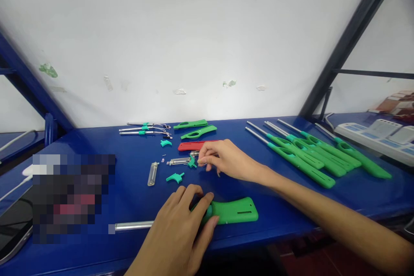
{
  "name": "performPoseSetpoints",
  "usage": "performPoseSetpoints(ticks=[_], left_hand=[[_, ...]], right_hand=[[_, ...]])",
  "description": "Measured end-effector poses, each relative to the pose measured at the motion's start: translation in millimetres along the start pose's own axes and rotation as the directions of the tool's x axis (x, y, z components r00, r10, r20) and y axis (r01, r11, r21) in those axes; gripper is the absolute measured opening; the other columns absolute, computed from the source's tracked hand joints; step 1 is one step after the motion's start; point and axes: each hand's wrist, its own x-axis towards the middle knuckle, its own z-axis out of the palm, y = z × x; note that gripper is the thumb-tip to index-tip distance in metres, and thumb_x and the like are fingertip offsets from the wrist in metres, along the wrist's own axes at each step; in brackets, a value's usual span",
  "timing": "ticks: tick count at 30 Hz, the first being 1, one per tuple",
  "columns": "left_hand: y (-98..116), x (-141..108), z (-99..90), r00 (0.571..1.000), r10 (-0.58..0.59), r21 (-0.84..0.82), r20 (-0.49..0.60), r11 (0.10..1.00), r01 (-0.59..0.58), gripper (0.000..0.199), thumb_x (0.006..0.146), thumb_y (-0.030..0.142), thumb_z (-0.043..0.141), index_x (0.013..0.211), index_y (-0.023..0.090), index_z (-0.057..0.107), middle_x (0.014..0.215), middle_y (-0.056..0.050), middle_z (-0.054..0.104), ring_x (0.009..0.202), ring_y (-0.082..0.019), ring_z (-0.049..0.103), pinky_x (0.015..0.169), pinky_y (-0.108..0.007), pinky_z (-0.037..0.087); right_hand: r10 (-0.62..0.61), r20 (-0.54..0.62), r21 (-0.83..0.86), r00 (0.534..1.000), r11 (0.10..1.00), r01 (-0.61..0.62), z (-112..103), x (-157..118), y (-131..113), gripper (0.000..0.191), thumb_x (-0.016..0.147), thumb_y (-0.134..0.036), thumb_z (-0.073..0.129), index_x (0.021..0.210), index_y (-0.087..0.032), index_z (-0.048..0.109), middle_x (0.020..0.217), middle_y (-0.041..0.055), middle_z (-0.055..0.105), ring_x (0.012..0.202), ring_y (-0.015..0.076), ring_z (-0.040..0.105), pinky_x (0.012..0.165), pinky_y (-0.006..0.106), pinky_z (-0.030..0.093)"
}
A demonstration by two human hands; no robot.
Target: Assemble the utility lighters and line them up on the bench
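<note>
My left hand (181, 224) is closed over a green long-necked lighter (237, 210) near the table's front edge, its metal tube (134, 225) pointing left. The hand covers its middle. Beyond it, my right hand (223, 159) has its fingers pinched low among small parts; whatever is between the fingertips is hidden. Beside those fingertips lie a teal trigger piece (192, 162) and a clear fuel tank (180, 161). A second clear tank (153, 174) and another teal trigger (175, 177) rest to the left. Just behind the right hand is a red handle shell (194, 145).
Green handle shells (198, 131) and metal tubes with wires (142, 132) lie at the back. Several green lighters (297, 159) are lined up on the right, near a white power strip (375, 140). A phone (16, 228) sits front left, beside a blurred-out patch.
</note>
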Motion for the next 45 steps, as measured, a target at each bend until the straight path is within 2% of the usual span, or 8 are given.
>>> performPoseSetpoints(ticks=[7, 11, 13, 15, 19, 23, 36, 45], left_hand=[[-1, -1, 0.4, 1.0, 0.001, 0.006, -0.023, 1.0, -0.001, 0.034, 0.107, 0.024, 0.055, 0.138, 0.019, 0.067, 0.123, -0.014, 0.07, 0.106, -0.033, 0.072, 0.089, -0.051, 0.067], [-1, -2, -1.0, 0.999, 0.033, -0.003, -0.019, 0.999, -0.033, 0.044, 0.105, 0.037, 0.064, 0.148, 0.026, 0.06, 0.125, -0.013, 0.069, 0.104, -0.035, 0.072, 0.085, -0.055, 0.067], [0, -2, -1.0, 0.999, 0.043, -0.012, 0.001, 0.999, -0.043, 0.048, 0.104, 0.039, 0.068, 0.15, 0.029, 0.059, 0.126, -0.012, 0.068, 0.107, -0.036, 0.07, 0.086, -0.056, 0.066], [1, -2, -0.6, 0.999, 0.038, -0.032, 0.016, 0.999, -0.038, 0.043, 0.106, 0.032, 0.065, 0.148, 0.028, 0.059, 0.126, -0.012, 0.067, 0.11, -0.035, 0.069, 0.088, -0.057, 0.065], [2, -1, -0.4, 0.999, 0.009, -0.086, 0.045, 0.996, -0.005, 0.04, 0.108, 0.026, 0.059, 0.147, 0.027, 0.059, 0.124, -0.012, 0.065, 0.106, -0.032, 0.068, 0.089, -0.055, 0.064], [3, -1, -0.8, 0.999, 0.006, -0.104, 0.033, 0.995, -0.003, 0.039, 0.109, 0.025, 0.057, 0.148, 0.026, 0.057, 0.123, -0.012, 0.063, 0.108, -0.032, 0.067, 0.092, -0.057, 0.063], [2, -2, 1.2, 1.0, 0.024, -0.065, 0.017, 0.998, -0.023, 0.039, 0.108, 0.025, 0.057, 0.147, 0.025, 0.058, 0.124, -0.013, 0.063, 0.104, -0.034, 0.067, 0.085, -0.059, 0.065], [2, -3, 2.2, 1.0, 0.022, -0.042, 0.006, 0.999, -0.021, 0.039, 0.108, 0.026, 0.056, 0.147, 0.026, 0.058, 0.124, -0.012, 0.063, 0.104, -0.033, 0.068, 0.085, -0.059, 0.065]], right_hand=[[0.066, -0.064, 0.288, 0.996, 0.957, -0.045, -5, 8, 4, 0.007, 0.103, -0.025, 0.064, 0.107, -0.018, 0.064, 0.087, 0.0046, 0.081, 0.075, 0.0162, 0.078, 0.07, 0.029, 0.063], [0.053, -0.171, 0.301, 0.984, 0.954, 0.001, -13, -11, -16, 0.025, 0.097, -0.026, 0.073, 0.121, -0.021, 0.072, 0.095, 0.0038, 0.082, 0.083, 0.0179, 0.077, 0.077, 0.031, 0.062], [0.037, -0.236, 0.267, 0.971, 0.963, 0.028, -13, -35, -27, 0.01, 0.097, -0.03, 0.074, 0.102, -0.023, 0.08, 0.102, 0.0042, 0.082, 0.091, 0.0193, 0.076, 0.08, 0.03, 0.06], [0.044, -0.357, 0.18, 0.933, 0.983, 0.023, -9, -66, -34, 0.008, 0.094, -0.032, 0.079, 0.092, -0.027, 0.084, 0.097, 0.0016, 0.084, 0.093, 0.0204, 0.076, 0.082, 0.03, 0.059], [0.159, -0.586, 0.118, 0.794, 0.987, -0.11, 4, -120, -22, 0.007, 0.085, -0.038, 0.088, 0.083, -0.031, 0.086, 0.081, -0.0002, 0.084, 0.073, 0.0207, 0.076, 0.068, 0.027, 0.061], [0.204, -0.631, 0.115, 0.749, 0.979, -0.17, 14, -141, -1, 0.012, 0.082, -0.039, 0.089, 0.075, -0.03, 0.084, 0.077, -0.0007, 0.083, 0.067, 0.0203, 0.075, 0.063, 0.026, 0.06], [0.034, -0.575, -0.039, 0.817, 0.997, -0.069, 29, -142, 11, 0.012, 0.098, -0.033, 0.079, 0.086, -0.031, 0.08, 0.091, -0.0026, 0.078, 0.084, 0.0176, 0.074, 0.079, 0.025, 0.055], [-0.026, -0.556, -0.069, 0.831, 0.997, -0.015, 29, -144, 10, 0.013, 0.099, -0.025, 0.077, 0.087, -0.029, 0.078, 0.091, -0.0036, 0.078, 0.081, 0.0157, 0.074, 0.078, 0.022, 0.056]])
